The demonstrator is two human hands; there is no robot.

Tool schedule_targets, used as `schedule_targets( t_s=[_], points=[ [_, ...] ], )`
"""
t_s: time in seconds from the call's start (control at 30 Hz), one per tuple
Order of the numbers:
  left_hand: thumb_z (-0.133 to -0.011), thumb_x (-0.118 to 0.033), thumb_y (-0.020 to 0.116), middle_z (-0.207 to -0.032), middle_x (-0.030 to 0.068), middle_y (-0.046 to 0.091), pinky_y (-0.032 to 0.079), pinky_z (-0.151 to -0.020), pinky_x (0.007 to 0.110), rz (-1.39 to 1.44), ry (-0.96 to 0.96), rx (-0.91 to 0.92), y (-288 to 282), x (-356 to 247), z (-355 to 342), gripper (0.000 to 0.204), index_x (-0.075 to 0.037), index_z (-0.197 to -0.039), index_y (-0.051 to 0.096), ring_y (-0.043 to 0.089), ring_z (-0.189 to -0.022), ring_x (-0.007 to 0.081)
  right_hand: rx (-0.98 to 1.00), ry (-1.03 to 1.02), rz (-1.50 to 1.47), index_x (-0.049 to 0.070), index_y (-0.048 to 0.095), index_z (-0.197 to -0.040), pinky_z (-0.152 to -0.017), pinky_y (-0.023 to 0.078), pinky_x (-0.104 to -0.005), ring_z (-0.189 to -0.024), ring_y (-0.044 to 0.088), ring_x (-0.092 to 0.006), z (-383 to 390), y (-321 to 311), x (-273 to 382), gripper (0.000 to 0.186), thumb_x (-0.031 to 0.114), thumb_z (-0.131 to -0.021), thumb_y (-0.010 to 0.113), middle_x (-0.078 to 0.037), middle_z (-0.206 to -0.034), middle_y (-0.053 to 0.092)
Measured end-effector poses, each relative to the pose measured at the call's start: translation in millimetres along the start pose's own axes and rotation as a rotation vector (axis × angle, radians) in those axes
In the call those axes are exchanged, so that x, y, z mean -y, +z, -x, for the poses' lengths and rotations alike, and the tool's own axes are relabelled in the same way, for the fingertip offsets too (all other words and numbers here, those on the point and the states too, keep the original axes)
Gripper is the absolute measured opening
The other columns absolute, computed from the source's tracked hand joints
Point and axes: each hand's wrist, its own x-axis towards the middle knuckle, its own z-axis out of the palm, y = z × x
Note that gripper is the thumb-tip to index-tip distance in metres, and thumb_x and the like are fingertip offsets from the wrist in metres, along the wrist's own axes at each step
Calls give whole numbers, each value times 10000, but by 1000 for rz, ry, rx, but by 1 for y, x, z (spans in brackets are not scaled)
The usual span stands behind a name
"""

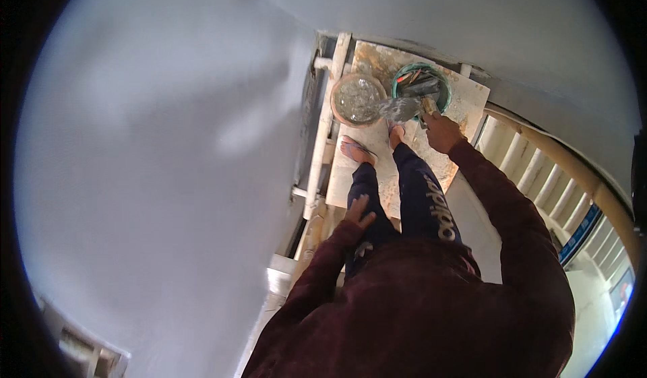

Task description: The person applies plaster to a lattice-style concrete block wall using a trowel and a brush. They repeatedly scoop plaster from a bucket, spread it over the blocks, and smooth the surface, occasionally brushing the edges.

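Grips a trowel [400, 110] in the right hand [442, 134], closed firmly round the pale handle [428, 106]. Holds it out in front, flat, wet and grey, pointing left between a round basin [343, 119] with a brownish rim and a green bucket [445, 83]. Overlaps the near edges of both in this view; cannot tell whether touching either. Inside the basin, wet greyish contents [357, 99] with bright glints. Inside the bucket, dark and grey items [419, 83], partly hidden, along with a red-orange piece [404, 78].

Rests the left hand [360, 211], palm down and loosely spread, on the left leg of dark blue trousers [412, 176]. Displays bold pale lettering [441, 211] down the right trouser leg, plus a smaller pale mark [364, 248] on the left thigh, near the maroon sleeve [330, 253].

Stands in sandals [357, 150] on a pale, brown-stained board [466, 107], just short of the basin and trowel. Along the board's left edge, a pale pole [323, 142]; beyond that, a smooth grey wall [168, 149]. Off to the right, pale bars [532, 170] beside a curved brown rail [579, 170], and a blue panel [580, 234] with pale markings too small to read.
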Motion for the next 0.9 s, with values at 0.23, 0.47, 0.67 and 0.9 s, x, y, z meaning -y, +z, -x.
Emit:
schedule_targets(
  t_s=[0.23,0.47,0.67,0.9],
  points=[
    [-906,-505,478,-1552,63,219,61,-1111,622,-426,-274,140,37,30,-34,496,-246,-1327,519,92,-1452,275,302,-68,369,147,512,-1211,-733,511,-482,-926,631,-349,-127,111,37,412,159,-812,616,-152,-1071,566],
    [-860,-469,543,-1533,97,250,80,-1116,610,-269,-313,84,58,64,-57,445,-210,-1216,606,161,-1433,299,260,-178,717,137,561,-1191,-797,501,-486,-1082,577,-317,-221,161,76,322,179,-872,573,-127,-1136,550],
    [-883,-485,497,-1509,132,289,105,-1135,549,-189,-336,-3,59,70,-65,581,-121,-1335,499,197,-1421,303,312,-62,720,126,554,-1228,-795,500,-499,-1072,575,-312,-243,161,101,342,146,-887,531,-136,-1162,532],
    [-867,-478,527,-1492,111,332,91,-1134,556,-138,-322,-32,60,74,-64,474,-143,-1188,621,203,-1420,287,313,-155,766,190,526,-1287,-842,488,-495,-1080,567,-306,-223,175,112,424,145,-866,555,-115,-1201,525]
  ],
)
